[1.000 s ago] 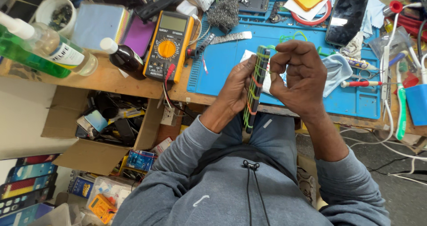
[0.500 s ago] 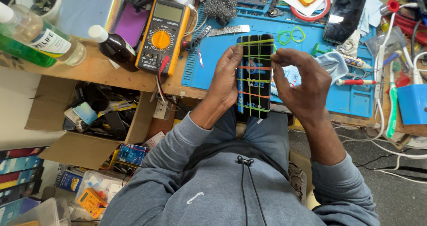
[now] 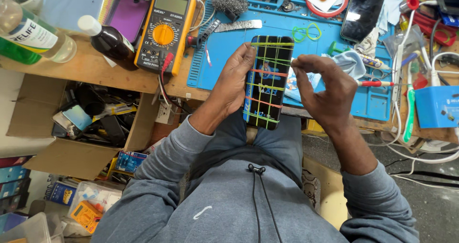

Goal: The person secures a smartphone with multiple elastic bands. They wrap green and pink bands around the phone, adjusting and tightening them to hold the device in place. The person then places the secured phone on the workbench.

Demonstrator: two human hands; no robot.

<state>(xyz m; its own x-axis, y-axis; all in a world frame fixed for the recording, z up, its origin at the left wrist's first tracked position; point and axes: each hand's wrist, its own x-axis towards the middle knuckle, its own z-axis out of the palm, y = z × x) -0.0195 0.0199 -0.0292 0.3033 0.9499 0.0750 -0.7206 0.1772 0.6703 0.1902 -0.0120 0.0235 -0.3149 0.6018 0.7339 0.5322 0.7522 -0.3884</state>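
A smartphone (image 3: 266,83) bound in rubber bands is gripped upright by the left hand (image 3: 233,83) above the blue mat (image 3: 224,66) — a band seemingly pinched by the right hand (image 3: 325,92) — best stretched evenly.

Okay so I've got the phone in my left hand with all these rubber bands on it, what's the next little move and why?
Probably let the right hand ease the green band it pinches at the phone's top edge down flat. The left hand grips the phone along its side, and green and orange bands already cross the screen, so this one looks like the only one not seated.
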